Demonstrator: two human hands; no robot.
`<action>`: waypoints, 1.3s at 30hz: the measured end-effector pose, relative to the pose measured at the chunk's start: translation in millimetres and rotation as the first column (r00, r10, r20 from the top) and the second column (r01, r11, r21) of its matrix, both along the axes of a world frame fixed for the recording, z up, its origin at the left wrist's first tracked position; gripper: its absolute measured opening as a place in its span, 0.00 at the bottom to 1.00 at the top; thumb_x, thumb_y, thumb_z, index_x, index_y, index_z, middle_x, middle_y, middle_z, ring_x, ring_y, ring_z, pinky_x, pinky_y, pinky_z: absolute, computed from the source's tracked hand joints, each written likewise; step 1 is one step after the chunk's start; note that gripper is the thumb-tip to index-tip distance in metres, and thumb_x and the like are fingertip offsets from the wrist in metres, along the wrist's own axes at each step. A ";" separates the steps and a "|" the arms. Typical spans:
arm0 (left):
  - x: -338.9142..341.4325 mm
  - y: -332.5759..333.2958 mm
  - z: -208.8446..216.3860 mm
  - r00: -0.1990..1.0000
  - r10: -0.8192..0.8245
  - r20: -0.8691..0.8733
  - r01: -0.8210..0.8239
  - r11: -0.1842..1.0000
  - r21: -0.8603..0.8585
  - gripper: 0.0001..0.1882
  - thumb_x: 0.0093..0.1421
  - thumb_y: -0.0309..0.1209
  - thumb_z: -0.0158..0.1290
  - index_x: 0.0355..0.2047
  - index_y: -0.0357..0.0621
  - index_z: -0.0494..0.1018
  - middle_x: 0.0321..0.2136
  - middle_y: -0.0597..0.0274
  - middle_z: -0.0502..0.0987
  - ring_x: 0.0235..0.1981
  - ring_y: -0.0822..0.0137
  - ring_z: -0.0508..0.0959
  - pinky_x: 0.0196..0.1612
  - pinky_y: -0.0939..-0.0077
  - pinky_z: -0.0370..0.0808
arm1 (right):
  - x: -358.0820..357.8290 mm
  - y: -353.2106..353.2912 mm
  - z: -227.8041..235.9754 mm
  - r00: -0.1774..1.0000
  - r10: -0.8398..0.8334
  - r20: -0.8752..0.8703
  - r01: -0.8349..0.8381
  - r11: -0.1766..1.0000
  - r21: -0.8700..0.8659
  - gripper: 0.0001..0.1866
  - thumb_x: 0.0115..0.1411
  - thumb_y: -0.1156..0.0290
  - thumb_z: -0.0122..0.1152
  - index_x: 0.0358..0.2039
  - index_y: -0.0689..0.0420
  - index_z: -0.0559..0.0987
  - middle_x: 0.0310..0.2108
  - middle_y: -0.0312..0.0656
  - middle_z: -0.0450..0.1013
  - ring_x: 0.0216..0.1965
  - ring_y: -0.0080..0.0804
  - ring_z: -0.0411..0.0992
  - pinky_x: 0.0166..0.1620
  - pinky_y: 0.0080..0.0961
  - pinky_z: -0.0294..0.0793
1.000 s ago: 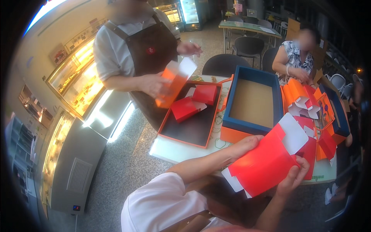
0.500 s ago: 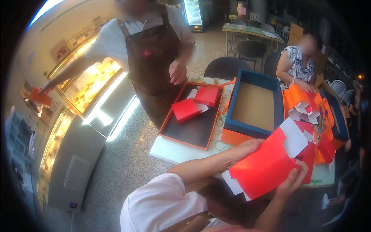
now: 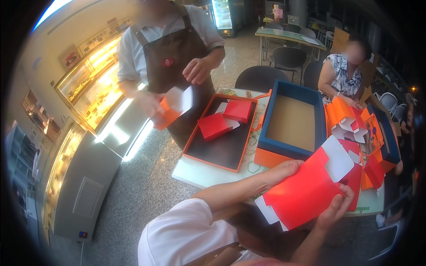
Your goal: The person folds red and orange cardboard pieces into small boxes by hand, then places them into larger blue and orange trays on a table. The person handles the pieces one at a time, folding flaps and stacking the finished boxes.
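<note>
Between my hands I hold a red carton (image 3: pixel 301 188), tilted, with its white flaps sticking out at both ends. My left hand (image 3: pixel 283 172) grips its upper left edge, the fingers partly hidden behind the cardboard. My right hand (image 3: pixel 336 207) has its thumb and fingers closed on the lower right side. Beyond the carton stands a deep blue-rimmed box (image 3: pixel 290 122) with a plain tan bottom. Left of that, an orange-edged tray (image 3: pixel 208 153) with a dark inside holds two small red cartons (image 3: pixel 217 125).
Across the table (image 3: pixel 191 173), a person in a brown apron (image 3: pixel 166 57) holds an orange carton (image 3: pixel 168 111) with a white flap. Another person (image 3: pixel 339 77) sits at the far right, by a heap of orange and red cartons (image 3: pixel 341 113). A lit display counter (image 3: pixel 88 88) stands left.
The aproned person's arm has swung in from the far left, bringing the orange carton in front of the apron. My hands and the red carton have hardly moved.
</note>
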State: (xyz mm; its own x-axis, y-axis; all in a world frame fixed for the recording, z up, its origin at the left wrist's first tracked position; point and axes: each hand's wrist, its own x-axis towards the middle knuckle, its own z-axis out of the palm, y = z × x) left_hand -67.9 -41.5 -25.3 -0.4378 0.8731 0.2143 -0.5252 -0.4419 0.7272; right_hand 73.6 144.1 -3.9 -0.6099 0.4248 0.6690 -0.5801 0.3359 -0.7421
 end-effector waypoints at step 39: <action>3.0 0.8 0.9 1.000 -0.009 0.025 0.010 1.000 -0.010 0.43 0.62 0.65 0.57 0.60 0.39 0.69 0.54 0.57 0.78 0.54 0.68 0.79 0.59 0.69 0.78 | 2.2 0.6 -0.4 1.000 0.004 0.015 -0.004 1.000 -0.011 0.18 0.75 0.53 0.51 0.52 0.54 0.71 0.45 0.40 0.73 0.45 0.27 0.71 0.48 0.25 0.73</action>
State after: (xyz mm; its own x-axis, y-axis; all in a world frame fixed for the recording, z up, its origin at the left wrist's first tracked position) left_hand -64.9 -40.7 -24.4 -0.4346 0.8794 0.1945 -0.5471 -0.4293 0.7186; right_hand 75.7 144.6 -4.2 -0.6219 0.4294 0.6549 -0.5699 0.3254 -0.7545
